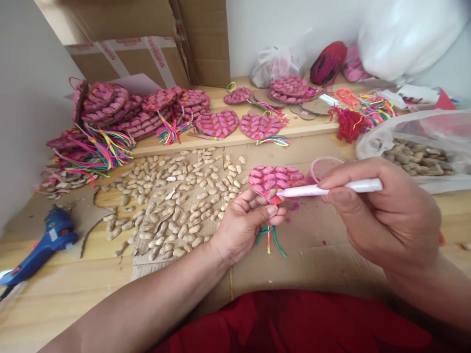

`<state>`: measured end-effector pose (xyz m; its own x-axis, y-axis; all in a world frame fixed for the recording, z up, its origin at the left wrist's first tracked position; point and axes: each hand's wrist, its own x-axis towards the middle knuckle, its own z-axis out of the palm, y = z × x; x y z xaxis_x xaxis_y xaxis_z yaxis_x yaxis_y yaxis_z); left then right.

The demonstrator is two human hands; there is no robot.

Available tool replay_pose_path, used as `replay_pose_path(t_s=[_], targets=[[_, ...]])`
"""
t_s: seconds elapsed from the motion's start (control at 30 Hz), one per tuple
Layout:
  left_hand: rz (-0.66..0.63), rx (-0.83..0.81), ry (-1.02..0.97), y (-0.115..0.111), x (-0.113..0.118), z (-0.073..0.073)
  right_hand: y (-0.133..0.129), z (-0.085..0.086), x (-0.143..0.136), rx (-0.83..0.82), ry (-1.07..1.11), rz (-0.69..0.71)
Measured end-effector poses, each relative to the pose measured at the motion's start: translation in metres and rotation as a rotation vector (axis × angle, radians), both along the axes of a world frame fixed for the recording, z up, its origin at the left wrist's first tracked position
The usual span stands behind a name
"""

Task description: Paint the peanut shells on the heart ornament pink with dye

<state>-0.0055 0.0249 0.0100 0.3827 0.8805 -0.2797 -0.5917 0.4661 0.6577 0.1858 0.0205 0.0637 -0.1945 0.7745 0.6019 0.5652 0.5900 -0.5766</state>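
Observation:
Between the thumb and fingers of my left hand (246, 220) is a heart-shaped ornament (274, 177) covered in rows of pink-coloured peanuts. Colourful strings (271, 238) hang below it. One peanut near its lower tip still shows tan shell. My right hand (382, 211) grips a white marker pen (331, 188), its tip touching or very close to that peanut. Behind the pen stands a small clear pink-tinted cup (324, 169), partly covered by my fingers.
Loose peanuts (180, 211) spread over cardboard at left, beside a blue glue gun (55, 235). Finished peanut hearts (217, 123) and tassels line a raised wooden board (309, 128). A plastic bag of peanuts (415, 157) lies at right. Cardboard boxes (147, 59) stand behind.

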Motion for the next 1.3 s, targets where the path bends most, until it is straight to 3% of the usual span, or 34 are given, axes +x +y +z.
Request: replay_pose_path(t_s=[0.3,0.97,1.13,1.3], targets=[[-0.029,-0.025,0.006,0.0002,-0.0008,-0.0005,-0.0004,0.0017,-0.0024,-0.001,0.038,0.042],[0.012,0.066,0.149,-0.0022,0.0027,-0.0047,-0.0025,0.001,-0.0014,0.104,-0.042,-0.102],[0.017,0.054,0.14,-0.0017,0.0018,-0.0058,-0.0031,0.0027,-0.0019,0.05,0.022,0.001],[0.02,0.045,0.107,-0.0014,0.0013,-0.0064,-0.0011,-0.0008,-0.0018,0.013,0.043,-0.052]])
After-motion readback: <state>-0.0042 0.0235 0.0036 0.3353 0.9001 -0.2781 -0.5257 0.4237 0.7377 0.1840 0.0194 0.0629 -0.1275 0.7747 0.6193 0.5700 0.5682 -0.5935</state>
